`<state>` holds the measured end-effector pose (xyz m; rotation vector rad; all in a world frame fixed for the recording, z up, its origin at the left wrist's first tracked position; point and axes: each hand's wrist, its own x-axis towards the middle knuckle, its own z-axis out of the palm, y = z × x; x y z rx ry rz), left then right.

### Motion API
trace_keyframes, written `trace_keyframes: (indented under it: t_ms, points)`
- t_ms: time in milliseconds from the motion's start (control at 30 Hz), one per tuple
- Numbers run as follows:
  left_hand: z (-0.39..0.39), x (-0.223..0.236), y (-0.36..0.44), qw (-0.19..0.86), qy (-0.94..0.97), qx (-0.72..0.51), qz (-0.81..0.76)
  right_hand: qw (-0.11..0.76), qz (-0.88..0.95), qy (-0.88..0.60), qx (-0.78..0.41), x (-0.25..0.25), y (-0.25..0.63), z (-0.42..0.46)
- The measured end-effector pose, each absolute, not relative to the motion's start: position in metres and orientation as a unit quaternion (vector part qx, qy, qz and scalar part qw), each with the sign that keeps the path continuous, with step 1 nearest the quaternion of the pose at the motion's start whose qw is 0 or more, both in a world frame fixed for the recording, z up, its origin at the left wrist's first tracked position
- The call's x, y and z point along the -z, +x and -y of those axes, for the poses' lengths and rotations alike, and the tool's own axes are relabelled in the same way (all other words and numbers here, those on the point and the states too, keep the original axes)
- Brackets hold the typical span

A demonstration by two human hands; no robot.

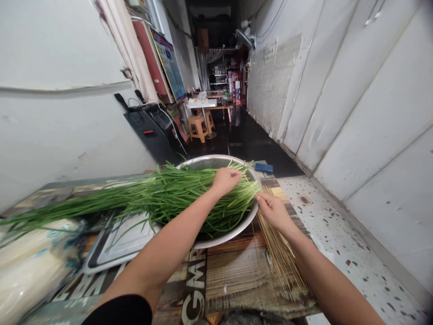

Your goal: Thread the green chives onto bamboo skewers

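Observation:
A big heap of green chives (176, 192) fills a round metal basin (237, 234), its pale stem ends lying to the right and its long leaves trailing out over the left side. My left hand (227, 181) is over the stem ends, thumb and fingers pinched on some chives. At the basin's right rim, my right hand (273, 210) is closed in a pinch beside the pale tips; what lies between its fingertips is too small to make out. Thin bamboo skewers (279, 246) lie in a loose bundle on the table beneath my right hand and forearm.
Left of the basin, a rectangular tray (126, 239) rests on the wood-patterned table (233, 275), beside plastic-wrapped pale packages (37, 262). A small blue box (264, 168) lies behind the basin. Farther back stand stools (198, 128) and a white table (203, 104). A wall runs along the right.

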<state>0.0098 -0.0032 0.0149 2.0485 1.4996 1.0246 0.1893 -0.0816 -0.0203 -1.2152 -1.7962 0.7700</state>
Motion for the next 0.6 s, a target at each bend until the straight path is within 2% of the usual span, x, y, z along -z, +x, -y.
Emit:
trace_keyframes:
  t_ms: [600]
  points:
    - [0.0009,-0.0131,0.0076,0.228,0.712,-0.380,-0.545,0.405,0.712,-0.482,-0.311,0.0196,0.1894,0.0815]
